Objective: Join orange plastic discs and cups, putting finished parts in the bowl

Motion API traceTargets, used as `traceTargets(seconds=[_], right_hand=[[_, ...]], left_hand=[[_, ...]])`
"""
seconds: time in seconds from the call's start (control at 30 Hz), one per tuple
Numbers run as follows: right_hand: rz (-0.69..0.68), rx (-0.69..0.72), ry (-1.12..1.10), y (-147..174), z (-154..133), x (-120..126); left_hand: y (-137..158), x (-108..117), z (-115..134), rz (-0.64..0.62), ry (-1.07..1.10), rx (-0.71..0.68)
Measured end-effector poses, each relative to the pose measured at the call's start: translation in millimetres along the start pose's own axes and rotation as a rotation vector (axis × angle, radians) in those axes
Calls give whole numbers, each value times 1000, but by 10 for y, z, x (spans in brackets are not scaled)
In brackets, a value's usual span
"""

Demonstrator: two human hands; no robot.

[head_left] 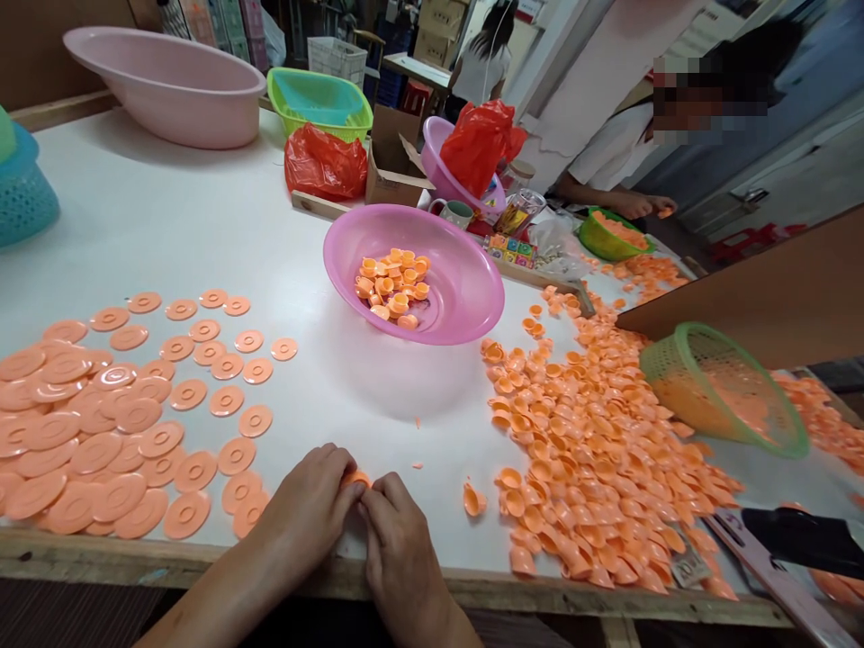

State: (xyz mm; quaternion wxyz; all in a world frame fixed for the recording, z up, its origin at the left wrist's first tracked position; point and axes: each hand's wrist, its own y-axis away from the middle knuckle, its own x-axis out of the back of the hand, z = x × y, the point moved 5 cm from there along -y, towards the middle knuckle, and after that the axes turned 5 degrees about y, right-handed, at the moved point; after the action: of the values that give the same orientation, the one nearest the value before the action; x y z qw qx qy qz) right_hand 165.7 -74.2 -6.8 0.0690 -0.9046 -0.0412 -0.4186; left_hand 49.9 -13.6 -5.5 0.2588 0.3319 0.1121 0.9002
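My left hand [317, 490] and my right hand [398, 526] meet near the table's front edge, fingers closed around a small orange plastic piece [357, 479]. Most of that piece is hidden by the fingers, so I cannot tell whether it is a cup or a saucer. To the left spread many flat orange toy saucers [139, 414], overlapping in a heap. A large heap of orange toy cups [580, 441] covers the right side, with one loose toy cup [473, 498] closest to my right hand. Beyond my hands, a pink basin [465, 288] holds several cup-and-saucer pieces [398, 279].
A green mesh basket [681, 369] tips over at the right. Farther back are a pale pink tub [168, 90], a red bag [324, 162], a cardboard box [395, 166] and a mug [454, 212]. Another person's hands [648, 205] are at a green bowl [611, 241].
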Motion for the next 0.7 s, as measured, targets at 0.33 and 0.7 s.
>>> traceTargets(seconds=[0.33,0.7], right_hand=[[142,-6,-210,128,100,43],[222,-167,-242,-31,59,220]], left_hand=[[8,-114,-155,-26,384,114],[162,-217,-26,-78,812,-226]])
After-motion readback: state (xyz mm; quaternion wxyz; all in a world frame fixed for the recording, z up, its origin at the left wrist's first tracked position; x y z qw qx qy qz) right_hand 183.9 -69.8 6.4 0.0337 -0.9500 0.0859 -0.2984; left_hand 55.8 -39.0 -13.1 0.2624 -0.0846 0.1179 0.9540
